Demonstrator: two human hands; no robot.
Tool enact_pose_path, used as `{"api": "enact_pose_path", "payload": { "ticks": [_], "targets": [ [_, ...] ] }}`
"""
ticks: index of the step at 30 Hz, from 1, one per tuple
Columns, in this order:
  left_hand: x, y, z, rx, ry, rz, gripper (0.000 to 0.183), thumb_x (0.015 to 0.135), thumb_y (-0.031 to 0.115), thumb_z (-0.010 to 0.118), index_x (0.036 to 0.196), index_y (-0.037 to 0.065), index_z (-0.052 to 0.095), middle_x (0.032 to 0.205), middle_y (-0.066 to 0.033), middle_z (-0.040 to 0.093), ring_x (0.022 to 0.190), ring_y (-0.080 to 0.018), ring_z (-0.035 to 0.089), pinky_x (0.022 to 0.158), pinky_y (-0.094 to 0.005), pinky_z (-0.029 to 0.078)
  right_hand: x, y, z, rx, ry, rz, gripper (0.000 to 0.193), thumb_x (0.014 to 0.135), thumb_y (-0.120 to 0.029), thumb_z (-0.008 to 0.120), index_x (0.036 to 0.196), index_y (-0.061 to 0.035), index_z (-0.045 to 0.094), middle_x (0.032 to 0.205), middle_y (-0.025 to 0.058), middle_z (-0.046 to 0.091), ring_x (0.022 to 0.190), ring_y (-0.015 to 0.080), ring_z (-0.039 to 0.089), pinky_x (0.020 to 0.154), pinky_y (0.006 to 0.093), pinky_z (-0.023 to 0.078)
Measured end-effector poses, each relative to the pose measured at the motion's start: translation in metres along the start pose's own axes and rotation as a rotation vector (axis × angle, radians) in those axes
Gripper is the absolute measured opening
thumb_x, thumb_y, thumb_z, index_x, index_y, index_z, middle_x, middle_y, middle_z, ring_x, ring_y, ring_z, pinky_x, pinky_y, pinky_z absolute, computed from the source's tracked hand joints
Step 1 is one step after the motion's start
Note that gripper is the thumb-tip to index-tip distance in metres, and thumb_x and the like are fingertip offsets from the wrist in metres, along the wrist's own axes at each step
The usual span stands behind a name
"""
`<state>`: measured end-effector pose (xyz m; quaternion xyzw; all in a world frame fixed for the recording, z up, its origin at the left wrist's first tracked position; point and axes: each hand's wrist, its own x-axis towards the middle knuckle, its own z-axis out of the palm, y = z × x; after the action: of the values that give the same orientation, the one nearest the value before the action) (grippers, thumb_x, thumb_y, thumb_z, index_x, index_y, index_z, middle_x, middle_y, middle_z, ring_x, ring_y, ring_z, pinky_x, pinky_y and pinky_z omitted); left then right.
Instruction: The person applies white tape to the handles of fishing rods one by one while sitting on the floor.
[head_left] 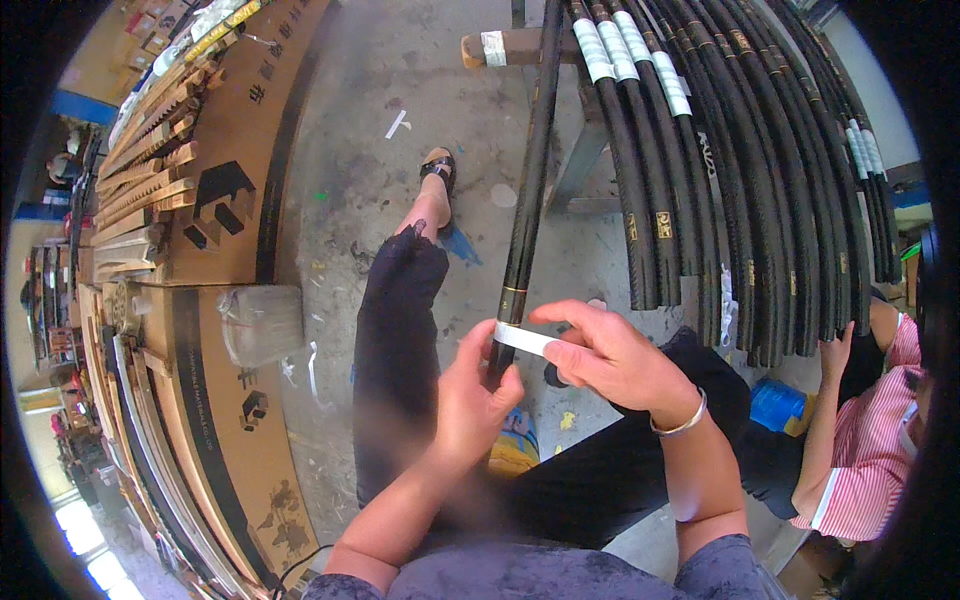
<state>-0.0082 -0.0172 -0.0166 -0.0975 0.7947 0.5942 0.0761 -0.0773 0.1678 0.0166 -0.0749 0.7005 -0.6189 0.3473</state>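
A long black pole (527, 200) with thin gold bands runs from the top of the view down to my hands. My left hand (474, 395) is closed around its near end, the thumb to the right of it. Across the pole lies a white strip (524, 340), which looks like tape or a label, its left end against the pole near my left fingers. The strip's right end is pinched between the thumb and fingers of my right hand (620, 360). The index finger there reaches out above the strip. What lies under my fingers is hidden.
Several black poles (745, 180), some with white wraps, lie side by side on a stand with a wooden beam (525, 47) at the right. Cardboard boxes (225, 400) and wooden strips (150, 170) line the left. A co-worker in a striped shirt (865, 450) sits at the right, beside a blue container (778, 405).
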Motion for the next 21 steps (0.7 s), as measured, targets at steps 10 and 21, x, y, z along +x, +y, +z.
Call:
{"api": "enact_pose_path", "payload": {
  "ticks": [10,21],
  "targets": [
    [0.004,-0.003,0.007,0.386,0.079,0.167,0.059,0.079,0.001,0.069,0.13,0.004,0.04,0.099,-0.0179,0.06,0.077,-0.0271,0.063,0.07,-0.035,0.051,-0.005,-0.011,0.003,-0.005,-0.013,-0.013,0.038,0.091,-0.016,0.062,0.122,-0.0001,0.049,0.069,0.0097,0.061,0.062,0.0092,0.051,0.055,0.0289,0.043],
    [0.004,-0.005,0.008,0.4,0.111,0.222,0.053,0.08,0.006,0.068,0.126,0.007,0.043,0.101,-0.0174,0.058,0.076,-0.0393,0.062,0.062,-0.0432,0.051,-0.006,-0.026,0.005,-0.118,-0.017,-0.02,0.039,0.088,-0.017,0.064,0.12,-0.0013,0.047,0.069,0.0142,0.065,0.06,0.0242,0.065,0.057,0.0328,0.046]
  ]
}}
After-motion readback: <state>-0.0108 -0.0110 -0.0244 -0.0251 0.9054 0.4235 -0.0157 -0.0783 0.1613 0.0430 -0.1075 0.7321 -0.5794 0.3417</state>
